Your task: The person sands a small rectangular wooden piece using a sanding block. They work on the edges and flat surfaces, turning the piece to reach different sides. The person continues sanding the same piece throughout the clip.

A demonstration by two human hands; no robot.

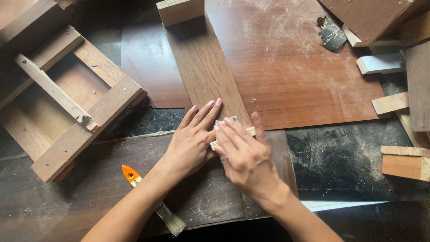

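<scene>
A small pale wooden block (233, 132), oblong and light in colour, lies on the lower end of a long narrow strip of brown wood veneer (204, 67), near the middle of the view. The right hand (244, 154) covers most of the block, fingers curled over its top and thumb at its far side, so it holds the block and appears to press it down on the strip. The left hand (192, 141) lies flat with fingers spread and together, grasping nothing; it rests on the strip just beside the block, seemingly to keep the veneer from shifting.

The strip overlaps a broad reddish-brown veneer sheet (295, 67), dusted with pale sawdust. A dark, dusty tabletop (349, 161) carries everything. Under the left forearm lies a small paintbrush with an orange handle (152, 201) and pale bristles. To the left stands a wooden frame of nailed battens (67, 103). Offcut wooden blocks (403, 163) lie at the right edge.

The block's underside and full outline are hidden by the right hand's fingers; whether it carries abrasive paper cannot be told. The brush's middle is covered by the forearm. The frame and offcuts are cut off by the picture's edges.
</scene>
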